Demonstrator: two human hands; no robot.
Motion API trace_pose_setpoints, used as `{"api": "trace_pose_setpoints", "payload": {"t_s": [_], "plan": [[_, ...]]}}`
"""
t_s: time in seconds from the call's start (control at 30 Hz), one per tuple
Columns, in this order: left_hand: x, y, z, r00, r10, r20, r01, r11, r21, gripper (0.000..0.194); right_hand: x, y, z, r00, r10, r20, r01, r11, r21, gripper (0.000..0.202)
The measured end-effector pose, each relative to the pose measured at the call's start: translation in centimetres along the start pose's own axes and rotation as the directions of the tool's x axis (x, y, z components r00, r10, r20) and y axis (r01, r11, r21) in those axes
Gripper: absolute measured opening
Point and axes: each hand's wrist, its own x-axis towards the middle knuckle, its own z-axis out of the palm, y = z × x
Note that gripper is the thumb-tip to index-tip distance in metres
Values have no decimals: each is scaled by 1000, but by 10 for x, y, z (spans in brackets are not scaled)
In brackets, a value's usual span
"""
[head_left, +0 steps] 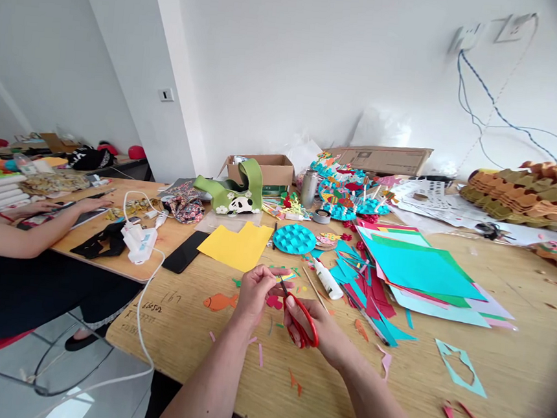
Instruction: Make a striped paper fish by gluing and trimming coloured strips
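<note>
Red-handled scissors [303,328] are in my right hand [319,330], my fingers around the handles and the dark blades pointing up and left. My left hand [257,292] is closed in a pinch beside the blade tips; whatever it holds is too small to make out. An orange paper fish [220,302] lies to the left of my left hand. Beyond my hands are a yellow paper sheet [239,244], a blue woven paper disc [294,238] and a white glue bottle [328,279].
Stacked coloured paper [424,267] and blue and red scraps [375,295] lie at right. A black phone [185,251], a power strip [139,243] and its white cable are at left, near another person's arms. Boxes and egg trays [543,196] stand behind.
</note>
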Motion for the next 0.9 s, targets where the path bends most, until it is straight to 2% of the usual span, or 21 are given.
{"api": "trace_pose_setpoints", "payload": {"t_s": [0.9], "plan": [[0,2,-1,999,15,31,-14,999,-45,13,-3,-3,0,1000,-30,8,30,999,10,60]]}}
